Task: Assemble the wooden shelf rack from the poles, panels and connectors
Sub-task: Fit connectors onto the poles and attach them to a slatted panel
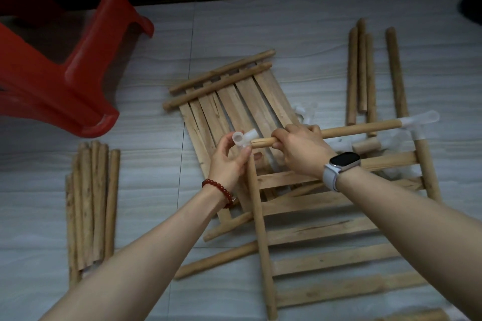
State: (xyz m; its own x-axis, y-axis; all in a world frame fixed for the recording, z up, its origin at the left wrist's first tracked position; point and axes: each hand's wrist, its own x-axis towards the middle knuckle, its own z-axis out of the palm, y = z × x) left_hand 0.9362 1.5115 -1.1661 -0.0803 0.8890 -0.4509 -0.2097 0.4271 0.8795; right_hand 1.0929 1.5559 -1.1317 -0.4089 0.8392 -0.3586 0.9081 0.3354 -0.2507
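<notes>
My left hand [229, 159] pinches a translucent white plastic connector [243, 138] that sits atop an upright-running pole [260, 237] of a slatted panel. My right hand [300, 148] grips a horizontal wooden pole [360, 129] near its left end, whose tip lies at the connector's side socket. The pole's far end sits in another white connector [420, 122], joined to the panel's right pole [427, 172]. The slatted panel [326, 234] lies under both forearms. A second slatted panel [234, 101] lies behind the hands.
A red plastic stool [65, 65] stands at the upper left. A bundle of loose poles [91, 206] lies on the tiled floor at left; several more poles [362, 73] lie at upper right. Spare white connectors [305, 111] are heaped beside the far panel.
</notes>
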